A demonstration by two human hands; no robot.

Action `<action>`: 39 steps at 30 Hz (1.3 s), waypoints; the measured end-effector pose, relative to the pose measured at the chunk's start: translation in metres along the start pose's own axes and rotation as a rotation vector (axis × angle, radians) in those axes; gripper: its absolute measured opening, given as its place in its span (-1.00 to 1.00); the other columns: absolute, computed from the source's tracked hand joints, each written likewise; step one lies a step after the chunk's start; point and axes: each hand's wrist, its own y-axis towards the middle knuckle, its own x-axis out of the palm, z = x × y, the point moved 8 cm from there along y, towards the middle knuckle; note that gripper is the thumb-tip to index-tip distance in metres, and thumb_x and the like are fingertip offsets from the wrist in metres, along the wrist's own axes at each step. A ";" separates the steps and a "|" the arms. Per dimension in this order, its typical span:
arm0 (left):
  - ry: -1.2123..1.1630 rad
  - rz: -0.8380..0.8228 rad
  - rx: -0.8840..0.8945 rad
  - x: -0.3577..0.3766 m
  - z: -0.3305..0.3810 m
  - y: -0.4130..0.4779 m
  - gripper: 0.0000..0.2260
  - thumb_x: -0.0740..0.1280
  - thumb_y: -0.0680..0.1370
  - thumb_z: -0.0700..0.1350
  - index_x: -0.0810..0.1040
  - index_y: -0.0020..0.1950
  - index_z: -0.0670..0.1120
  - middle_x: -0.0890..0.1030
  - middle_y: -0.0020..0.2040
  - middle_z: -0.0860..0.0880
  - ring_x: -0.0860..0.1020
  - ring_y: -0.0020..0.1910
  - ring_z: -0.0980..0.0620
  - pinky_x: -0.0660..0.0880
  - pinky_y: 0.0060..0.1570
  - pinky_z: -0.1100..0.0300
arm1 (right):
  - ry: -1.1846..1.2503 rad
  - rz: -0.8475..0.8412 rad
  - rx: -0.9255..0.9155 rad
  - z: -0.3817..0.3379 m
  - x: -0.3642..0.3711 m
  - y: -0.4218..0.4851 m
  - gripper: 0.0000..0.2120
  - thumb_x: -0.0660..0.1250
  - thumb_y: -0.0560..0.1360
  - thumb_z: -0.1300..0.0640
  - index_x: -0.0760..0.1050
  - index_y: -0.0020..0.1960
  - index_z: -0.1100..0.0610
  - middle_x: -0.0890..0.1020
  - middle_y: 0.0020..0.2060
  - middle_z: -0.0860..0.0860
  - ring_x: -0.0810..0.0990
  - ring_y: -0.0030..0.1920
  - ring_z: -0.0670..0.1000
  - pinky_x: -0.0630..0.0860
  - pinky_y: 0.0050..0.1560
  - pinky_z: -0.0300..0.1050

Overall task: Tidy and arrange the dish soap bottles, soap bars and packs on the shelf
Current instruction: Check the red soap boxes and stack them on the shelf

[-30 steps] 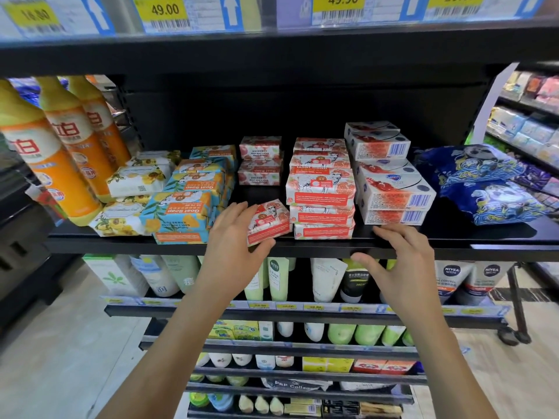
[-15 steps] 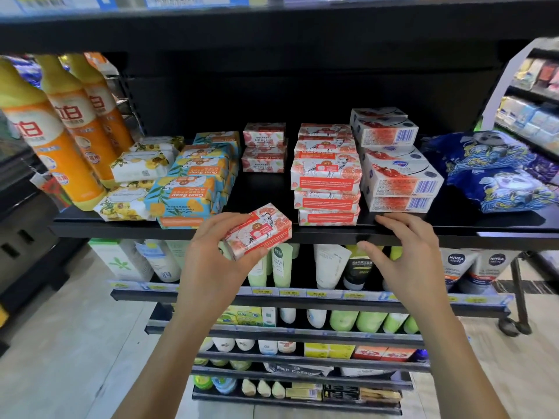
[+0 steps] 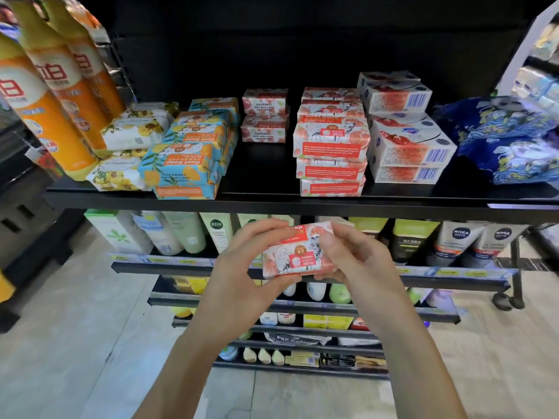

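Note:
A red and white soap bar (image 3: 298,255) is held in front of the shelf's front edge (image 3: 272,204), below its level. My left hand (image 3: 242,276) grips its left side and my right hand (image 3: 357,267) grips its right side. On the shelf stand orange dish soap bottles (image 3: 57,95) at the left, yellow-flowered soap packs (image 3: 133,134), blue goat soap bars (image 3: 193,158), two red bars (image 3: 264,119) at the back, a stack of red bars (image 3: 331,146), white boxed soaps (image 3: 405,140) and blue packs (image 3: 508,140).
Bare shelf floor (image 3: 260,167) lies between the blue bars and the red stack. Lower shelves hold tubes and bottles (image 3: 187,237), with Nivea tubes (image 3: 459,243) at the right. A side rack (image 3: 541,71) stands at the far right.
My left hand lifted the red soap bar off the shelf and drew it down and toward me. My right hand left the shelf edge and took hold of the bar's other side.

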 end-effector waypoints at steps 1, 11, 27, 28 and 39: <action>0.003 -0.011 -0.002 0.003 0.000 -0.001 -0.41 0.59 0.43 -0.21 0.52 0.36 0.20 0.47 0.35 0.25 0.41 0.44 0.08 0.53 0.23 0.19 | 0.026 0.018 0.010 0.002 -0.001 -0.001 -0.51 0.45 0.39 -0.14 0.60 0.26 0.04 0.74 0.01 0.03 0.74 0.03 0.04 0.68 0.02 0.01; -0.455 0.044 -0.425 0.019 -0.027 -0.006 -0.40 0.57 0.45 0.13 0.46 0.44 0.13 0.67 0.21 0.13 0.64 0.20 0.08 0.62 0.14 0.07 | 0.151 0.090 -0.015 0.008 -0.021 -0.013 -0.54 0.48 0.41 -0.02 0.60 0.28 0.06 0.73 0.08 0.08 0.70 0.15 0.10 0.60 0.19 0.09; -0.606 0.047 -0.482 0.021 -0.032 -0.014 -0.48 0.48 0.44 -0.09 0.55 0.40 -0.11 0.71 0.17 -0.06 0.66 0.19 -0.01 0.59 0.06 0.24 | 0.049 0.027 -0.041 0.003 -0.016 -0.014 -0.58 0.50 0.36 -0.05 0.64 0.19 0.02 0.74 0.04 0.02 0.71 0.05 0.03 0.62 0.03 -0.14; -0.607 0.046 -0.480 0.021 -0.031 -0.014 -0.48 0.47 0.45 -0.10 0.54 0.41 -0.10 0.71 0.17 -0.06 0.66 0.19 0.00 0.59 0.05 0.25 | 0.061 0.026 -0.055 0.001 -0.016 -0.015 -0.61 0.50 0.37 -0.02 0.64 0.17 0.02 0.74 0.03 0.00 0.71 0.03 0.00 0.62 0.02 -0.16; -0.657 -0.013 -0.583 0.027 -0.026 -0.017 -0.48 0.32 0.48 0.18 0.62 0.28 -0.15 0.73 0.13 -0.09 0.67 0.18 -0.03 0.55 0.29 0.00 | 0.103 -0.036 -0.210 -0.008 -0.015 -0.020 -0.57 0.50 0.39 0.22 0.59 0.25 0.10 0.72 0.11 0.04 0.67 0.18 0.04 0.62 0.06 -0.15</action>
